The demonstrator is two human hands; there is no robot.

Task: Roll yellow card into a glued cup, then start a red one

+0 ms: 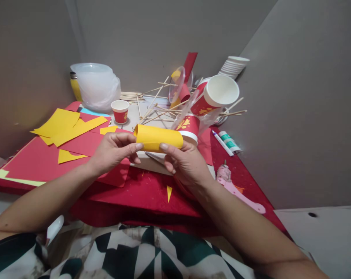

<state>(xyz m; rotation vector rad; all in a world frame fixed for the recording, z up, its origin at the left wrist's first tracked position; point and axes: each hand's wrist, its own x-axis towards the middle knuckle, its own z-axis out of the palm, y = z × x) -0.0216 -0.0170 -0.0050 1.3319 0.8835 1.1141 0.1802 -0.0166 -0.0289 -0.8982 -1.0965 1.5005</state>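
Step in hand, prob.: closing up a rolled yellow paper tube [159,135]. It's held up over the red-covered counter [129,203], crosswise betw. both hands, approx. above the front of a white box [148,164]. L hand [115,150] has the left end, R hand [189,161] the right; fingers [124,138] of each are closed narrow on the paper, thumbs on the front nr. a lengthwise edge, prob. the overlap seam. Can't tell how far fingertips go inside, or if the seam's stuck. Next move, I'd judge, calls for light, even pressure along that edge, thumbs level, so the roll doesn't spring open or dent mid-length; if one hand lets go, the other should span the seam 1st. Re: surroundings, yellow paper pieces [66,124] lie on red sheets [41,162] at left; a small cup [120,113] stands beyond the L hand; marker [222,143], green-and-white tube [230,142] & pink tool [246,199] are off to the right.
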